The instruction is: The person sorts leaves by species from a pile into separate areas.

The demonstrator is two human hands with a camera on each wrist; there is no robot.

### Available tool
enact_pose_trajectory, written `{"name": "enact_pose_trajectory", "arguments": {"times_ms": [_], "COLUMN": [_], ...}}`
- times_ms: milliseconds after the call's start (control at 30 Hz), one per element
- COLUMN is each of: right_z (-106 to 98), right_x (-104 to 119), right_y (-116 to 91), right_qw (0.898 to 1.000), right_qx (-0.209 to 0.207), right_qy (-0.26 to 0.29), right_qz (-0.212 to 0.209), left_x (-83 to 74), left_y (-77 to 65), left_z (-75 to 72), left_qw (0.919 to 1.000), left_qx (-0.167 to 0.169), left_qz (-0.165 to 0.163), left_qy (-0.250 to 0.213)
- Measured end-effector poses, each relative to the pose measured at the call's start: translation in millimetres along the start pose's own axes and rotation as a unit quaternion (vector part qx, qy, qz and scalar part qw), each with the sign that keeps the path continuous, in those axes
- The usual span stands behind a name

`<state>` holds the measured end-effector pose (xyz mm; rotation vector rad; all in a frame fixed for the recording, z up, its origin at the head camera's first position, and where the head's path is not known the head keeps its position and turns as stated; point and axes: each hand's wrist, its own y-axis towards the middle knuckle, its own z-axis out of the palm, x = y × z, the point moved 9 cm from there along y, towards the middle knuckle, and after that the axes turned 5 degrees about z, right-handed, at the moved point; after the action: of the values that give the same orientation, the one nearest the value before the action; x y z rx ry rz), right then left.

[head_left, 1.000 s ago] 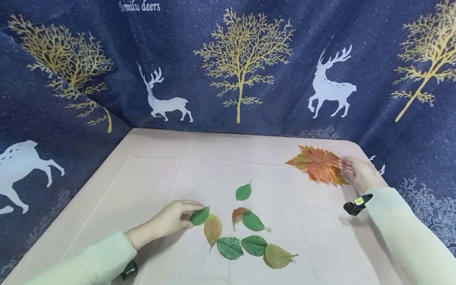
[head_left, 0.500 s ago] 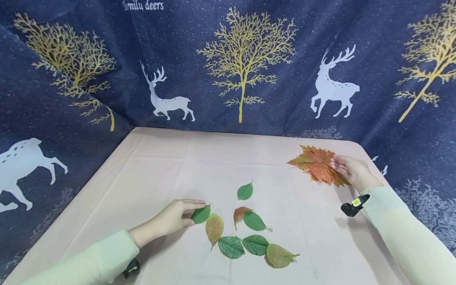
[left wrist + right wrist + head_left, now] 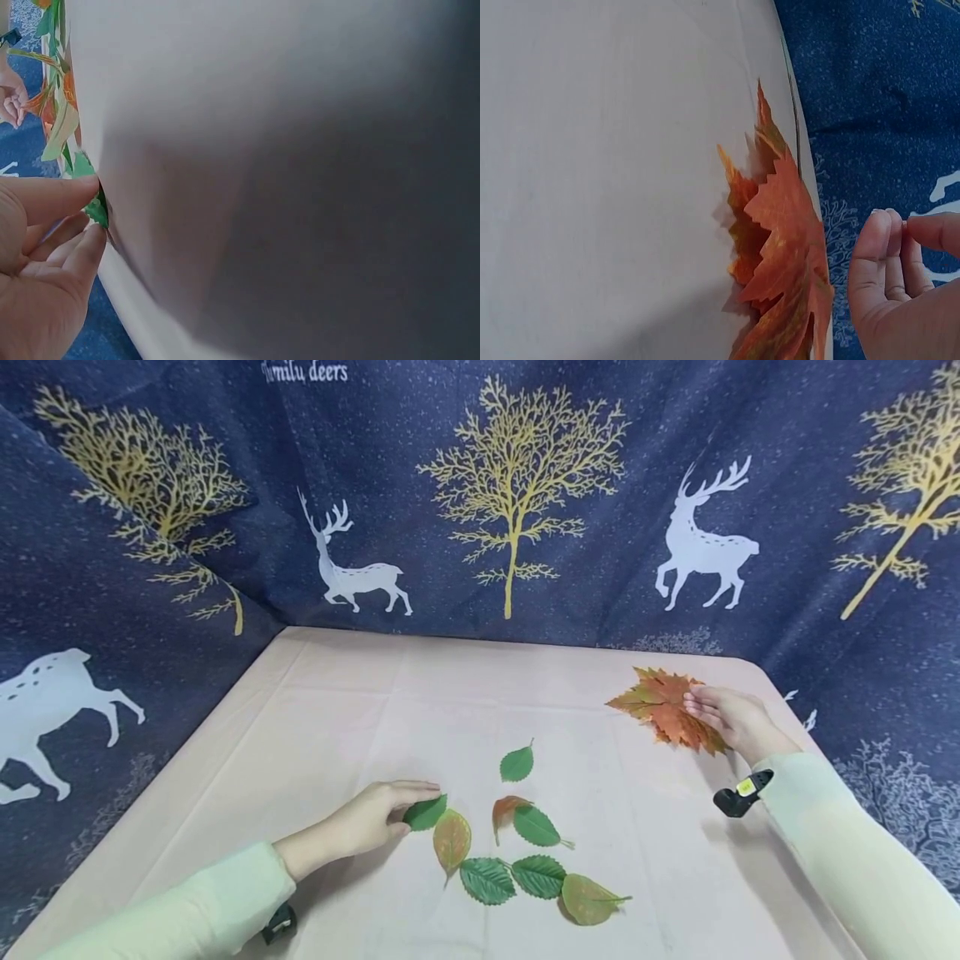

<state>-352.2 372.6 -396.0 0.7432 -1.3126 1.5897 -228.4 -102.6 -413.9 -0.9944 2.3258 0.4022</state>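
My left hand (image 3: 367, 818) pinches the edges of a green leaf (image 3: 426, 812) low over the table; in the left wrist view thumb and fingers meet that leaf (image 3: 97, 206). Just right of it lies a yellow-red leaf (image 3: 452, 841). My right hand (image 3: 738, 720) is over the right part of a pile of orange maple leaves (image 3: 667, 710) at the far right. In the right wrist view, the right hand's (image 3: 900, 277) fingers are loosely bent near the thumb, nothing visible between them, apart from the maple leaves (image 3: 791, 240).
On the pale pink tablecloth (image 3: 337, 718) lie a single green leaf (image 3: 517, 763), a green leaf (image 3: 536, 825) overlapping a reddish one (image 3: 507, 811), two dark green leaves (image 3: 487, 880) and a yellowish leaf (image 3: 588, 899). A blue deer-print curtain (image 3: 450, 585) stands behind the table.
My right hand has moved left from the right edge of the maple leaf pile to over it. The left hand stays at the green leaf, nearly still. The view has shifted slightly.
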Motion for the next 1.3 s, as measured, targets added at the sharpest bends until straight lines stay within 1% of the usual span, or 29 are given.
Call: {"name": "enact_pose_trajectory", "arguments": {"times_ms": [67,133,233,300,433,600,733,833,1000,1133,1233,1300], "right_z": [3.6,6.9,13.2,16.8,25.7,37.3,43.9,49.9,61.4,70.2,77.1,82.4], "right_x": [0.0,-0.6,-1.8,-2.3,-4.1,-6.6,-11.0,-15.5,-23.2,-30.1,-35.7,-39.8], "right_y": [-0.5,-0.6,-2.4,-3.7,-4.6,-10.5,-16.8,-22.6,-34.5,-42.6,-49.3,-55.1], "right_qw": [1.000,1.000,1.000,1.000,0.999,0.995,0.993,0.991,0.982,0.975,0.972,0.967], "right_qx": [0.009,0.012,0.025,0.024,0.028,0.047,0.053,0.065,0.097,0.124,0.146,0.165], "right_qy": [-0.001,0.010,0.010,0.005,-0.032,-0.088,-0.103,-0.120,-0.164,-0.181,-0.186,-0.193], "right_qz": [-0.001,-0.001,-0.001,-0.002,-0.004,-0.003,0.008,0.009,-0.009,-0.017,-0.015,-0.014], "left_x": [-1.2,-2.1,-1.2,-0.1,2.5,2.4,3.3,4.7,7.9,10.7,11.9,12.2], "left_y": [0.3,0.3,0.6,0.8,0.4,0.1,-0.1,-0.1,0.6,1.0,1.0,1.2], "left_z": [0.4,-0.3,-1.3,-1.5,-1.1,-1.2,-1.0,0.0,2.2,3.1,3.4,3.6], "left_qw": [0.9999,0.9999,0.9999,0.9999,0.9999,0.9998,0.9996,0.9993,0.9986,0.9978,0.9971,0.9964], "left_qx": [0.009,0.013,0.011,0.009,0.007,0.005,0.007,0.011,0.015,0.015,0.016,0.016], "left_qz": [0.004,0.008,0.011,0.011,0.009,0.004,-0.002,-0.005,-0.005,-0.006,-0.009,-0.012], "left_qy": [0.004,0.005,0.008,0.009,0.001,-0.017,-0.028,-0.034,-0.050,-0.064,-0.074,-0.082]}}
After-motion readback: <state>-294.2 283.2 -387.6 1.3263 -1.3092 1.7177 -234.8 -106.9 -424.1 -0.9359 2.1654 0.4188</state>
